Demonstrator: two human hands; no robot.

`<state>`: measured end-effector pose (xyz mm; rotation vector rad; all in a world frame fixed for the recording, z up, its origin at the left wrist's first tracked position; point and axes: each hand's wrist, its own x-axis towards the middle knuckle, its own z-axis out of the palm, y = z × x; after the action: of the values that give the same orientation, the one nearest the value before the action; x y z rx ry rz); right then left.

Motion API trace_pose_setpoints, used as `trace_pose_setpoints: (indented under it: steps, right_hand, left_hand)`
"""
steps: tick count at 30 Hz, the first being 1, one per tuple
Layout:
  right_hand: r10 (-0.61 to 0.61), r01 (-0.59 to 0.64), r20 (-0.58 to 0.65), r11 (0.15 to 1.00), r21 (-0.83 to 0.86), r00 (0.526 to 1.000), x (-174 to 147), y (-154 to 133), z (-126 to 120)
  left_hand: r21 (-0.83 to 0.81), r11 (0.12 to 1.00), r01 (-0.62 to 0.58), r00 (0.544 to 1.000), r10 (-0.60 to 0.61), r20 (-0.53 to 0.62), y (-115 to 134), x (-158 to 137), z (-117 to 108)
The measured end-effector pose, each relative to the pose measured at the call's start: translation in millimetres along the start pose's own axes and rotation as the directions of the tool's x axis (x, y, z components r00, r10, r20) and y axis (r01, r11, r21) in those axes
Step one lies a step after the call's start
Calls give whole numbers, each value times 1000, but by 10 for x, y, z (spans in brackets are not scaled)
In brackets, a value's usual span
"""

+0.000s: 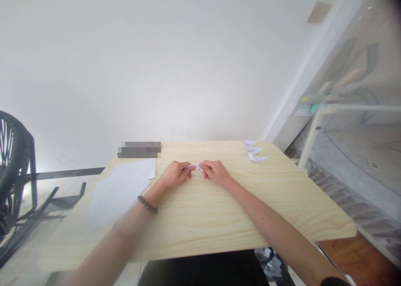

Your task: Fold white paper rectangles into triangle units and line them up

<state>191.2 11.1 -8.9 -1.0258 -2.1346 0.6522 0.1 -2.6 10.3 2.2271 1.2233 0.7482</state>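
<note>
A small folded piece of white paper (196, 166) is held between my two hands, just above the middle of the table. My left hand (177, 174) pinches its left end between thumb and fingers. At its right end, my right hand (214, 172) grips it the same way. The fingers cover much of the paper, so its full shape is hidden. White paper sheets (122, 190) lie overlapping to the left, partly beneath my left forearm. Several folded white paper pieces (254, 150) with pointed ends rest near the table's far right corner.
The pale wooden table (219, 227) stands against a white wall. At its back left is a blurred dark rectangular object (139, 150). A black woven chair (17, 169) stands at the left. On the right is a white metal frame (316, 127).
</note>
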Motion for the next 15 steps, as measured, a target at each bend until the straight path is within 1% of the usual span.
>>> trace_pose_setpoints:
  steps: [3,7,12,15]
  right_hand:
    - [21,-20,-6,1000,13,1000,2,1,-1]
    - [18,-17,-13,1000,25,1000,2,1,0]
    - [50,-50,3,995,87,999,16,17,2]
    - [56,-56,7,992,116,998,24,24,2]
  left_hand:
    - [-82,996,35,999,-34,14,-19,11,10]
    - [-177,980,93,996,-92,15,-57,32,6]
    - [-183,982,54,998,-57,-9,-53,40,-17]
    - [-216,976,37,999,-41,-13,-40,37,-19]
